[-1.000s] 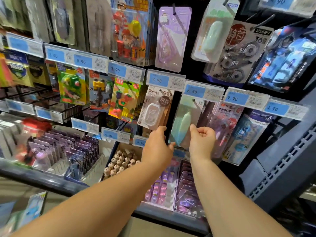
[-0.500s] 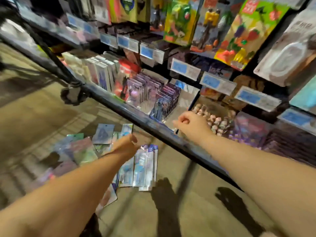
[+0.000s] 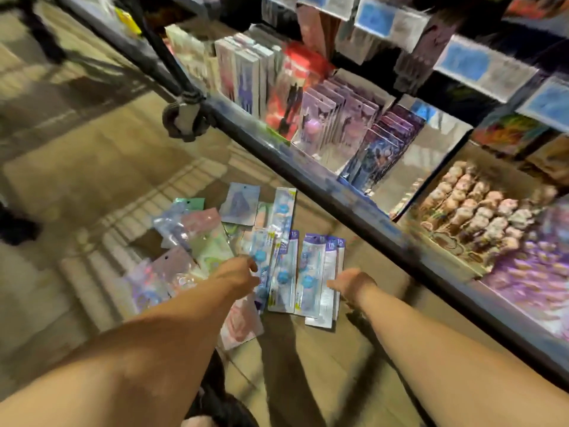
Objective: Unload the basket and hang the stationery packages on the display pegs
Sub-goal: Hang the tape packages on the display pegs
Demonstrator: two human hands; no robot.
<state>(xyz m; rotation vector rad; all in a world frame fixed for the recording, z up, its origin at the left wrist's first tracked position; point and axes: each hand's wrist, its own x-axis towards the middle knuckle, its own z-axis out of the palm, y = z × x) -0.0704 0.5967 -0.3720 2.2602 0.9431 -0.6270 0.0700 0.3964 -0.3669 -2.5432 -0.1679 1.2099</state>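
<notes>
Several stationery packages lie spread on the floor below the shelf: long blue-and-white blister packs (image 3: 311,272), a pale blue card pack (image 3: 240,204) and pink and green packs (image 3: 203,232). My left hand (image 3: 238,274) reaches down over the blister packs with its fingers pointing at them; whether it touches them is blurred. To the right of the packs my right hand (image 3: 351,283) hovers with loosely bent fingers and holds nothing. No basket shows.
A dark metal shelf edge (image 3: 354,201) runs diagonally above the packs. On the shelf stand rows of boxed cards (image 3: 335,115) and a tray of small figure erasers (image 3: 480,211). A caster wheel (image 3: 184,118) sits at the shelf corner. Price tags (image 3: 480,63) hang above.
The view swung from the pegs down to the floor. Both hands left the hanging green package and dropped toward the packs; the right hand came down off the shelf edge.
</notes>
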